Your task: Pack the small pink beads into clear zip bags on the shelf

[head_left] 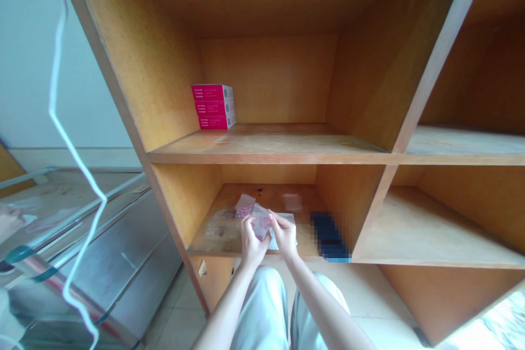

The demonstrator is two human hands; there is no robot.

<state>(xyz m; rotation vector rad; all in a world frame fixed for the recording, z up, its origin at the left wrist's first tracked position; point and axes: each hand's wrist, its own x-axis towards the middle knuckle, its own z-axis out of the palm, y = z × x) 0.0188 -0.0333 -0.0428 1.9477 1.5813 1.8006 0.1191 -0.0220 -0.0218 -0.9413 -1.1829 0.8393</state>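
While hands [253, 241] hold a clear bag [260, 223] — stained shelf [223, 236], tiled floor [176, 298]

Boxes [211, 108] L on upr shelf [287, 139], bags [245, 205] on lwr shelf [305, 236].

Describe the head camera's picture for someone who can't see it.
A person's left hand and right hand hold a small clear plastic bag over a lower wooden shelf. Three pink boxes stand stacked on the upper shelf.

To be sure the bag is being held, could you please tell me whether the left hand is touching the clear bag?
Touching. The head view shows the left hand with the clear bag between its thumb and fingers.
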